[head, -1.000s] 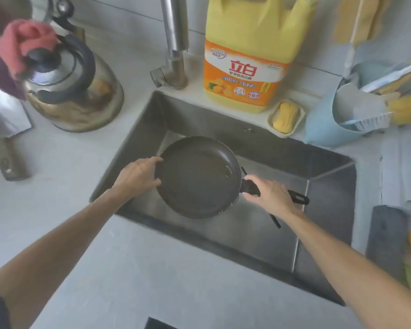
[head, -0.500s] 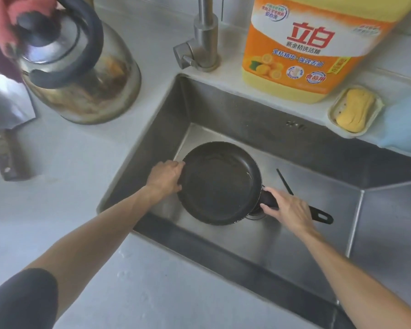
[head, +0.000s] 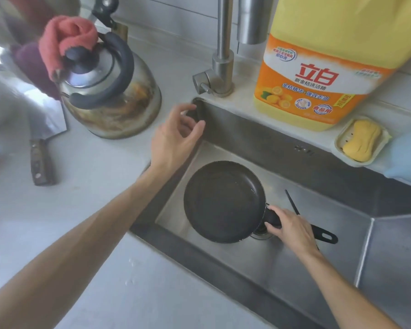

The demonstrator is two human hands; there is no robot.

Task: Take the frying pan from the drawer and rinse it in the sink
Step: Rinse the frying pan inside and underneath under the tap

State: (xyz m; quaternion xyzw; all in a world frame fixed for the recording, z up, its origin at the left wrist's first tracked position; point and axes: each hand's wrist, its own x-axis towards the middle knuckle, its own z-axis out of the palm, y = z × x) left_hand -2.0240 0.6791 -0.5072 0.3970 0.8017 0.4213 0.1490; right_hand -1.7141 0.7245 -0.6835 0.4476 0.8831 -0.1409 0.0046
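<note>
1. Pan (head: 223, 201) flat in sink (head: 247, 129), R hand (head: 292, 227) clenched on its handle.
2. L hand (head: 176, 136) loose, empty, near tap lever (head: 201, 83).
3. Risk: tap (head: 224, 43) spout sits off-centre from pan, so water could miss or splash onto counter (head: 93, 186).

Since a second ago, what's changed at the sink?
The left hand let go of the frying pan rim and rose toward the faucet lever, fingers open. The right hand keeps its grip on the handle, and the pan stays in the sink.
</note>
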